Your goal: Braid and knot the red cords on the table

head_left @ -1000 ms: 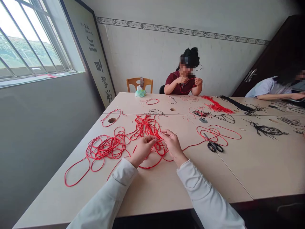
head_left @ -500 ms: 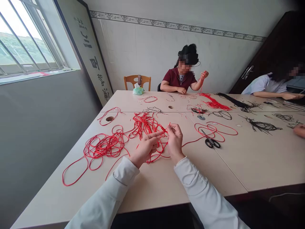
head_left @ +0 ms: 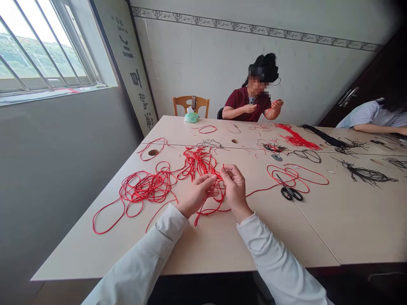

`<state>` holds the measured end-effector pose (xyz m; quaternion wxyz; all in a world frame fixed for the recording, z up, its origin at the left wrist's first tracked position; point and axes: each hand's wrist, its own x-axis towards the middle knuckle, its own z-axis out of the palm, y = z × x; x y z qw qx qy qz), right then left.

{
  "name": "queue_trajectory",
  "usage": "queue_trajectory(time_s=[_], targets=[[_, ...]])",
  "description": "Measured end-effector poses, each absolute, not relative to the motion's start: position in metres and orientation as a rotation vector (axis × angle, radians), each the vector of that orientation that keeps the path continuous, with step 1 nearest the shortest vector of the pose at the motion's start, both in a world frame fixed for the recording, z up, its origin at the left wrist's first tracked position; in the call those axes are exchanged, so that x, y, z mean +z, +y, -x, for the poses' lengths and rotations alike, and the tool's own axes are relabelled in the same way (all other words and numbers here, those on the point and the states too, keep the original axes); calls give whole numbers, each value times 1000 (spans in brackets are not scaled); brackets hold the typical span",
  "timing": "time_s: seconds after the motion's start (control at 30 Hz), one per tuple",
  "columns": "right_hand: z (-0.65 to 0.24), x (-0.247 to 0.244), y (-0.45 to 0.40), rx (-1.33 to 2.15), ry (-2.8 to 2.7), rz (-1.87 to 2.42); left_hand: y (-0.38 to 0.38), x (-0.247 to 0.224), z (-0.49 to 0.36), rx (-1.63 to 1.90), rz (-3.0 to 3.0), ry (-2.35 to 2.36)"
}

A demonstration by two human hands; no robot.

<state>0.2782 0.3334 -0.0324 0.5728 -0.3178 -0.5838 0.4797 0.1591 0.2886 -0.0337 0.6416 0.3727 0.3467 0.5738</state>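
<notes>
Two hands, left (head_left: pixel 197 195), right (head_left: pixel 234 189), fingers (head_left: pixel 224 170) pinching red cord (head_left: pixel 197 162), pale table (head_left: pixel 254 241), barred window (head_left: pixel 41 51), tiled wall (head_left: pixel 197 63)

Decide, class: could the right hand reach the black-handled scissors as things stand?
Probably yes: the right hand lies near the black-handled scissors, with only a strand of red cord between them. Nothing solid blocks it, though it seems to pinch cord now.

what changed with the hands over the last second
The left hand has curled in from outstretched fingers, closing toward the right hand, both now at the red cord. The seated co-worker's lowered hand has risen to chest height. The scissors and the looser red coil lie as before.
</notes>
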Motion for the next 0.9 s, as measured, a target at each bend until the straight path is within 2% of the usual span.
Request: queue_trajectory(time_s=[0.33, 0.6, 0.9], targets=[[-272, -36, 328, 1039, -1596, 710, 292, -23, -151, 1507, -657, 905], [-275, -38, 338, 1234, -1175, 738, 290, -24, -163, 1442, -748, 881], [-276, -36, 342, 1237, -1149, 810, 288, -33, -161, 1365, -684, 834]])
